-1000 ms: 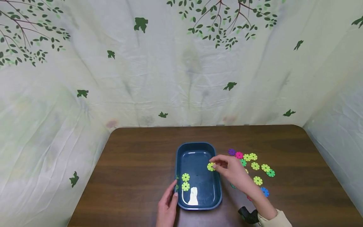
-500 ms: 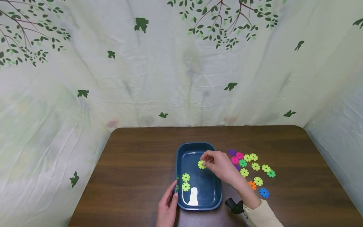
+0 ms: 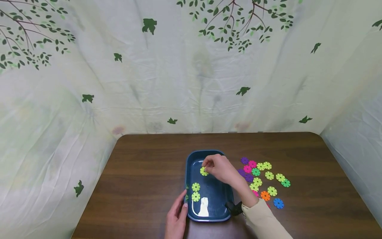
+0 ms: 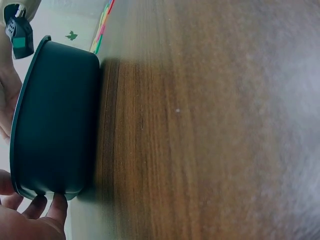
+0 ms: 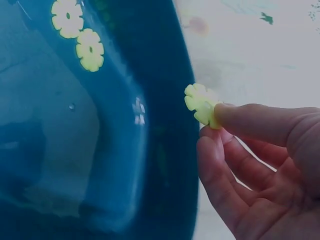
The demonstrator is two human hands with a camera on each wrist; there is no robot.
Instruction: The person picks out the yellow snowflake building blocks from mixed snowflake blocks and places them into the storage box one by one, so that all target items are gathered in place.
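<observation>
A yellow flower-shaped plastic disc (image 3: 204, 171) is pinched between the thumb and fingertips of my right hand (image 3: 219, 167), over the far part of the blue tray (image 3: 213, 210). The right wrist view shows the same notched disc (image 5: 199, 102) at the thumb tip. Two more yellow flower discs (image 3: 195, 192) lie in the tray near its left wall. My left hand (image 3: 176, 217) grips the tray's left side; in the left wrist view its fingers (image 4: 57, 210) are against the outer wall, with the thumb near the rim.
Several flower discs lie loose on the wooden table (image 3: 143, 186) right of the tray, among them an orange disc (image 3: 265, 196), a blue disc (image 3: 279, 203) and a purple disc (image 3: 244, 160). A leaf-printed cloth (image 3: 194, 73) hangs behind the table.
My right hand has moved left and slightly away over the tray, carrying the yellow disc from the right rim. The left hand and tray stay in place.
</observation>
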